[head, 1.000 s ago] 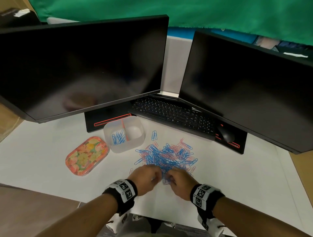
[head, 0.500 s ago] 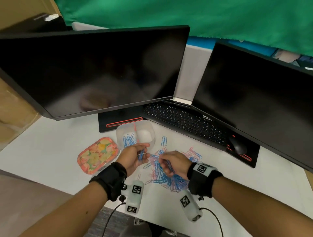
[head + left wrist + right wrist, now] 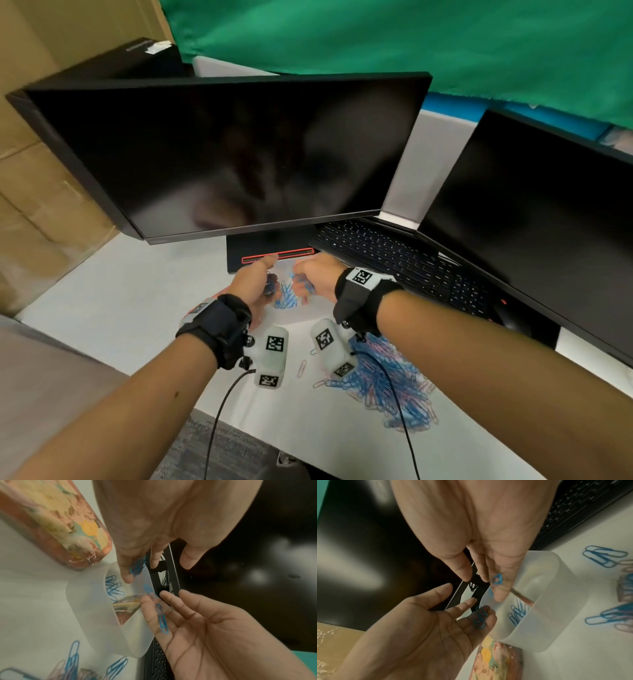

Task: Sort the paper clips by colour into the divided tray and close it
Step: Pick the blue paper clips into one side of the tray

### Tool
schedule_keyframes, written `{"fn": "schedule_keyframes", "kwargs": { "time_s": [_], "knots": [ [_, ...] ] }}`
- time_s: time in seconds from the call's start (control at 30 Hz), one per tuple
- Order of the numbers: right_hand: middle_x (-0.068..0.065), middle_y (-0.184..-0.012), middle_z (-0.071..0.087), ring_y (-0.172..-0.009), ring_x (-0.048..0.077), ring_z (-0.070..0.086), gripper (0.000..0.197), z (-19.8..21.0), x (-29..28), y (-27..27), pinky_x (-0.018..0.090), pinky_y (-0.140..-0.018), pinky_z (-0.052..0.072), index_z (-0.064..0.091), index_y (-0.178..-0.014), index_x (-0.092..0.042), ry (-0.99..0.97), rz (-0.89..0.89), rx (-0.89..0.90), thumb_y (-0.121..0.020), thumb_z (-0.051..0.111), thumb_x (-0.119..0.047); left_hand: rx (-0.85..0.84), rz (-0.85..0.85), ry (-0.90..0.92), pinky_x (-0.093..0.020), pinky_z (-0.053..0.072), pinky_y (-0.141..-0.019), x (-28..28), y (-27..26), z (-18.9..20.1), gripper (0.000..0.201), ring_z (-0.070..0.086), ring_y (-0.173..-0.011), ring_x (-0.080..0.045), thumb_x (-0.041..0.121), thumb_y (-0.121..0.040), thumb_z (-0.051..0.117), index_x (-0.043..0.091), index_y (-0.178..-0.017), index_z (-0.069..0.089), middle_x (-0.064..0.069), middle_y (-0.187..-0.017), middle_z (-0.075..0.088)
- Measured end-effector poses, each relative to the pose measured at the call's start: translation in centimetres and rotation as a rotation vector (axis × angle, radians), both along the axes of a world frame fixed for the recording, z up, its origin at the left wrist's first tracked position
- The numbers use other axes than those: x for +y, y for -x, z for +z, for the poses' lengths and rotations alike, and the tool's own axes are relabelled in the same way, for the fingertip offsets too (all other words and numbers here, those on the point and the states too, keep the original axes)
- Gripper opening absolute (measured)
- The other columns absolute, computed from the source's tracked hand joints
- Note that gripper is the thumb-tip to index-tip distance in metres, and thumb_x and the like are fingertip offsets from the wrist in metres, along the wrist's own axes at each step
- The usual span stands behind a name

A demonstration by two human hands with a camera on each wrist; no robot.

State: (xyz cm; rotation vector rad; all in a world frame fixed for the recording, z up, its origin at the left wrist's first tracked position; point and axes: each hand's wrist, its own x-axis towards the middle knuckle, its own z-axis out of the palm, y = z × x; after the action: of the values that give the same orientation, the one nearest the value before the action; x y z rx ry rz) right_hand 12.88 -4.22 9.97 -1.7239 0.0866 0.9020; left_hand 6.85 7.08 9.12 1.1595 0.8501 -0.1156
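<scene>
Both my hands are positioned over the divided tray (image 3: 96, 609), a translucent white container standing on the desk just in front of the monitor base.

Left hand (image 3: 154, 524): fingers extended and slightly spread, pointing down into the tray. A small bunch of blue clips (image 3: 137, 566) lies against the fingers, not pinched; the thumb stands apart from it.

Right hand (image 3: 488, 524): fingers likewise extended and loosely spread above the tray rim. A few blue clips rest on the fingers; no firm pinch is visible. I judge both hands to be releasing their loads.

Tray status: one compartment holds a modest number of blue clips (image 3: 517, 614). The other compartment appears to hold none, although my hands hide much of it. A thin divider separates the two.

Remaining stock: the mixed pile of blue and pink clips (image 3: 387, 383) lies on the white desk surface, near my right forearm, well short of the tray. A few stray clips lie between pile and tray.

Lid (image 3: 51, 520): the patterned orange lid lies flat on the desk, just beside the tray, not fitted.

Progress assessment: early stage. Only a small part of the blue clips is sorted. No pink clips are seen in the tray. Closing is not yet possible.
</scene>
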Motion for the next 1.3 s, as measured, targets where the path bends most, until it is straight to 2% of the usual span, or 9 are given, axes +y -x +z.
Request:
{"fn": "schedule_keyframes", "kwargs": {
  "time_s": [0.13, 0.3, 0.37, 0.5, 0.6, 0.83, 1.0, 1.17, 1.3],
  "knots": [
    [0.007, -0.079, 0.055, -0.077, 0.021, 0.055, 0.01, -0.4, -0.3, -0.6, 0.035, -0.082, 0.052, 0.06, -0.089, -0.013, -0.003, -0.017, -0.037, -0.087, 0.055, -0.004, 0.016, -0.037, -0.04, -0.034, 0.045, -0.087, 0.5, -0.3, -0.3, 0.033, 0.05, -0.102, -0.024, 0.033, -0.094, 0.055, 0.014, -0.121, 0.055, -0.011, -0.11, 0.049],
    [0.013, -0.083, 0.053, -0.071, 0.019, 0.054, 0.021, 0.0, -3.6, -0.1, 0.04, -0.093, 0.05, 0.06, -0.109, 0.009, -0.062, -0.054, -0.049, -0.09, 0.051, 0.004, -0.018, -0.125, -0.148, -0.034, 0.048, -0.085, -0.1, -0.4, -0.5, 0.026, 0.054, -0.114, -0.026, 0.025, -0.096, 0.052, 0.015, -0.119, 0.056, -0.009, -0.121, 0.054],
    [0.016, -0.088, 0.056, -0.066, 0.018, 0.054, 0.027, 0.0, -5.8, 0.5, 0.037, -0.082, 0.054, 0.056, -0.117, 0.011, -0.015, -0.052, -0.103, -0.091, 0.05, 0.004, -0.063, -0.239, -0.246, -0.03, 0.049, -0.075, -0.8, 0.0, -0.5, 0.019, 0.06, -0.102, -0.025, 0.017, -0.095, 0.05, 0.014, -0.108, 0.064, -0.01, -0.109, 0.063],
    [0.002, -0.094, 0.069, -0.077, 0.014, 0.065, 0.018, -1.5, -11.0, 2.5, 0.027, -0.072, 0.055, 0.067, -0.098, -0.017, 0.247, 0.078, -0.295, -0.092, 0.053, -0.009, -0.153, -0.629, -0.478, -0.017, 0.046, -0.055, -2.8, 1.2, -1.2, 0.02, 0.059, -0.069, -0.011, 0.0, -0.09, 0.052, 0.011, -0.094, 0.068, 0.0, -0.08, 0.066],
    [-0.008, -0.086, 0.066, -0.068, 0.001, 0.058, 0.021, -3.2, -14.3, 4.7, 0.012, -0.059, 0.042, 0.07, -0.096, -0.019, 0.41, 0.167, -0.4, -0.09, 0.051, -0.011, -0.211, -0.933, -0.725, -0.015, 0.05, -0.065, -4.7, 2.6, -2.9, 0.019, 0.062, -0.071, -0.007, 0.006, -0.086, 0.058, 0.021, -0.081, 0.068, 0.007, -0.08, 0.069],
    [-0.007, -0.074, 0.065, -0.069, 0.006, 0.059, 0.025, -7.5, -19.5, 9.7, 0.018, -0.07, 0.048, 0.064, -0.076, -0.027, 0.462, 0.261, -0.437, -0.086, 0.054, -0.007, -0.238, -1.351, -1.037, -0.02, 0.046, -0.075, -8.5, 5.4, -7.3, 0.016, 0.061, -0.085, -0.013, 0.018, -0.081, 0.051, 0.027, -0.084, 0.064, 0.009, -0.091, 0.067],
    [-0.01, -0.08, 0.06, -0.066, 0.0, 0.051, 0.012, -8.6, -22.8, 12.8, 0.022, -0.068, 0.045, 0.065, -0.084, -0.02, 0.558, 0.415, -0.537, -0.085, 0.054, -0.015, -0.259, -1.436, -1.215, -0.029, 0.047, -0.085, -9.7, 6.4, -9.3, 0.024, 0.059, -0.103, -0.02, 0.02, -0.089, 0.048, 0.024, -0.108, 0.061, 0.004, -0.114, 0.059],
    [-0.003, -0.094, 0.06, -0.084, 0.016, 0.056, 0.016, -10.1, -23.9, 14.8, 0.026, -0.07, 0.045, 0.062, -0.091, -0.019, 0.574, 0.628, -0.699, -0.087, 0.049, -0.027, -0.242, -1.421, -1.315, -0.03, 0.048, -0.077, -9.8, 6.6, -9.9, 0.015, 0.06, -0.096, -0.021, 0.021, -0.089, 0.049, 0.022, -0.097, 0.062, 0.003, -0.106, 0.06],
    [-0.004, -0.079, 0.057, -0.071, 0.017, 0.055, 0.012, -11.0, -23.3, 15.3, 0.022, -0.059, 0.039, 0.062, -0.08, -0.021, 0.602, 0.653, -0.824, -0.084, 0.052, -0.028, -0.243, -1.397, -1.291, -0.032, 0.05, -0.078, -9.5, 6.6, -9.6, 0.01, 0.059, -0.093, -0.021, 0.02, -0.086, 0.051, 0.021, -0.09, 0.06, 0.003, -0.1, 0.06]
  ]
}}
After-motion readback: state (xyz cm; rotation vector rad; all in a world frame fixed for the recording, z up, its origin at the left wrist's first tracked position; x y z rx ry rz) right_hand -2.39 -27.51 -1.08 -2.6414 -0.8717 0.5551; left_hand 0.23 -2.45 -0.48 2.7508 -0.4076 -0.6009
